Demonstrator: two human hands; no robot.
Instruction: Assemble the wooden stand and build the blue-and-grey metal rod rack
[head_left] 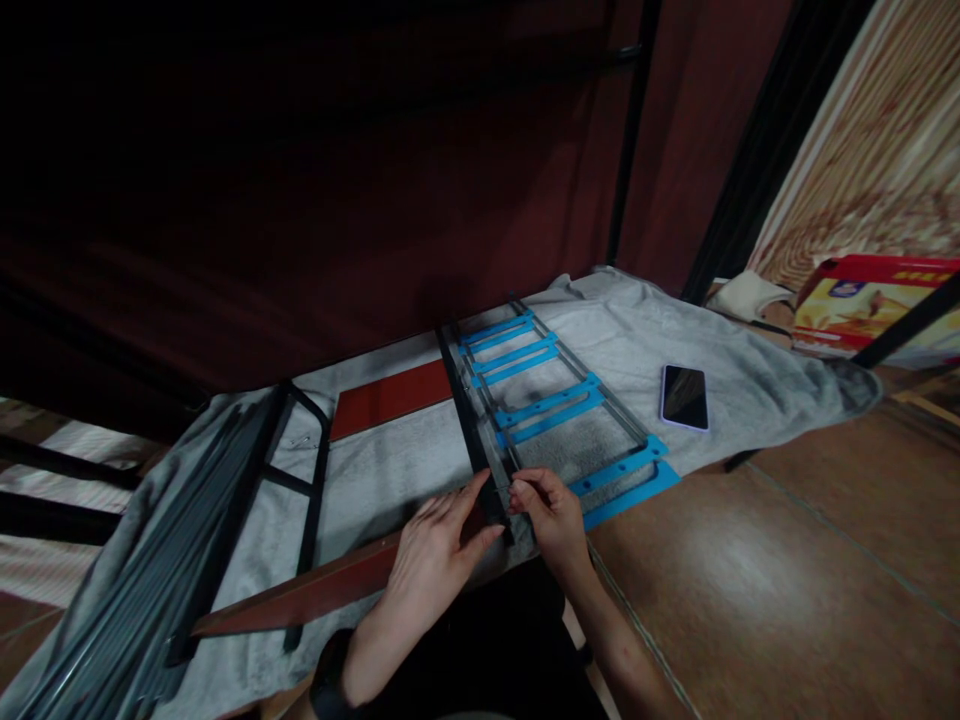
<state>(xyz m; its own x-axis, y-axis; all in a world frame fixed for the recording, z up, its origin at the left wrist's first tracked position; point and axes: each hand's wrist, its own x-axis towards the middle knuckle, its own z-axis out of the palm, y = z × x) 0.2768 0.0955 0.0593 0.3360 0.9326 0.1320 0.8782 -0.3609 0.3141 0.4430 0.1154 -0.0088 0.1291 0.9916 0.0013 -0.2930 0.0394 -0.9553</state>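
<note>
A long black metal bar (471, 430) lies between my hands on a grey cloth. My left hand (435, 545) steadies its near end, thumb and forefinger spaced along it, at the tip of a reddish-brown board (330, 585) standing on edge. My right hand (551, 515) pinches close beside that end; a thin metallic sliver shows at the fingertips, too small to name. To its right lies a rack of grey rods with blue crosspieces (551, 410). Beyond my left hand, a second reddish-brown board (394, 398) meets the bar.
A black ladder-like frame (319, 500) and a bundle of grey tubes (161, 560) lie at left, with small metal pieces (302, 442) nearby. A phone (684, 397) rests on the grey cloth (600, 310). A red and yellow box (874, 305) stands at right, above the tiled floor.
</note>
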